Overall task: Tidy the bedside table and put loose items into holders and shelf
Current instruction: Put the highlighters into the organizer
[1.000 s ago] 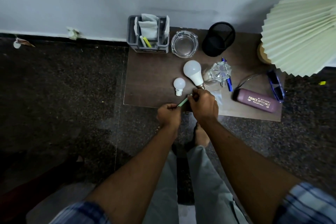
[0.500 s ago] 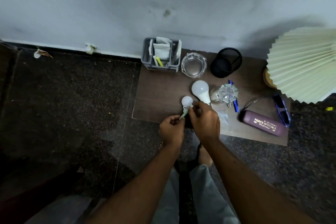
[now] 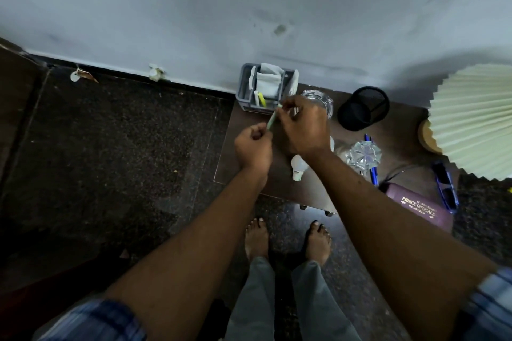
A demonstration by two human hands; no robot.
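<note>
A thin pale green pen [image 3: 271, 120] is held at both ends above the brown bedside table [image 3: 241, 163]. My left hand [image 3: 252, 144] pinches its lower end and my right hand [image 3: 303, 126] pinches its upper end, just in front of the grey compartment holder [image 3: 245, 88] with papers and a yellow marker. A small white bulb [image 3: 297, 167] lies below my right wrist. The larger bulb is mostly hidden behind my right hand.
A glass ashtray [image 3: 324, 99], a black mesh cup [image 3: 364, 108], a crystal ornament [image 3: 364, 153], a blue pen [image 3: 372, 171], a purple spectacle case [image 3: 421, 209], blue glasses [image 3: 446, 188] and a pleated lamp shade [image 3: 476, 122] crowd the table's right side. The wall stands directly behind.
Both hands have lifted the green pen from the table's front edge up and back towards the grey holder. The view has tilted, so my feet now show.
</note>
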